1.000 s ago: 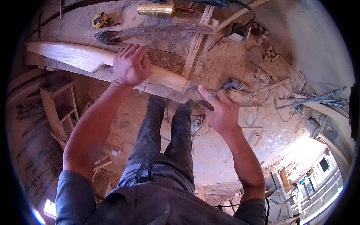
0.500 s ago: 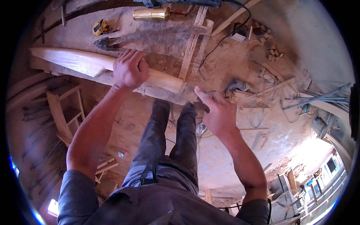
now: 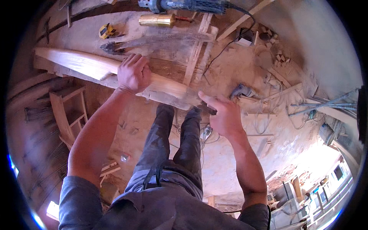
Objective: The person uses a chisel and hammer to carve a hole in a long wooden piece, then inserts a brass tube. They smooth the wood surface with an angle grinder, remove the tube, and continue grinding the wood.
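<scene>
Wood pc [image 3: 100, 65], long, pale, smooth, L hand [image 3: 134, 73] atop

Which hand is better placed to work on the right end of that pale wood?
Probably the right hand: it's beside that end, holding a dark tool. The left hand is curled over the pale wood farther left, so it seems better for steadying.

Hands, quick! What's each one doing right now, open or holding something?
Left hand: closed over the pale wood piece.
Right hand: closed on a dark tool, index finger stretched out; its kind is too blurred to tell.
</scene>
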### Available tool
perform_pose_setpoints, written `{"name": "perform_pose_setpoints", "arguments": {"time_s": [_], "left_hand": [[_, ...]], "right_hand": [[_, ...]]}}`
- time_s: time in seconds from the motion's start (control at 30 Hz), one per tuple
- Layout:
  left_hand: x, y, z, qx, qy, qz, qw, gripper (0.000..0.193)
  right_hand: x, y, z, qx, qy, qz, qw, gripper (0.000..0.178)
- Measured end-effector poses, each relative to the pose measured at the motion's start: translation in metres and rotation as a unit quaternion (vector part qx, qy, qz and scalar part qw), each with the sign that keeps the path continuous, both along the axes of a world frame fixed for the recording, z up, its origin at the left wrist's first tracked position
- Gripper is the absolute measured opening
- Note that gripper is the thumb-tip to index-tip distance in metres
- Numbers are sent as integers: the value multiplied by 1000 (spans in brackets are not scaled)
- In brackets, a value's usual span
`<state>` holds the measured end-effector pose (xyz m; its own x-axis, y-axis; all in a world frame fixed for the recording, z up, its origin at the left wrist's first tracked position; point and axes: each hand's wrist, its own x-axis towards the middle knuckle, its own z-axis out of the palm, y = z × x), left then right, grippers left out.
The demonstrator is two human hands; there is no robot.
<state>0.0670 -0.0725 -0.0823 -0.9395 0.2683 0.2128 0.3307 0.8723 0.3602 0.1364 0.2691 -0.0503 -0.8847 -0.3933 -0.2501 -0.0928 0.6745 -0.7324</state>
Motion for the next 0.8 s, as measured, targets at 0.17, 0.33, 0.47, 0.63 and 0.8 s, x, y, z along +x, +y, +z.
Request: {"name": "perform_pose_setpoints", "arguments": {"time_s": [0.17, 0.33, 0.47, 0.63, 0.8], "left_hand": [[-3, 2, -3, -8, 12, 2, 1000, 2], [0, -1, 1, -11, 3, -3, 1000, 4], [-1, 2, 1, -15, 3, -4, 1000, 5], [5, 4, -2, 0, 16, 1, 1000, 6], [-3, 0, -2, -2, 22, -4, 1000, 6]], "right_hand": [[6, 7, -1, -4, -47, -46, 998, 73], [-10, 4, 11, 52, -61, 20, 997, 70], [-17, 2, 12, 34, -120, 2, 992, 68], [-25, -1, 5, 38, -74, 34, 996, 66], [-28, 1, 5, 7, -29, 10, 1000, 65]]}}
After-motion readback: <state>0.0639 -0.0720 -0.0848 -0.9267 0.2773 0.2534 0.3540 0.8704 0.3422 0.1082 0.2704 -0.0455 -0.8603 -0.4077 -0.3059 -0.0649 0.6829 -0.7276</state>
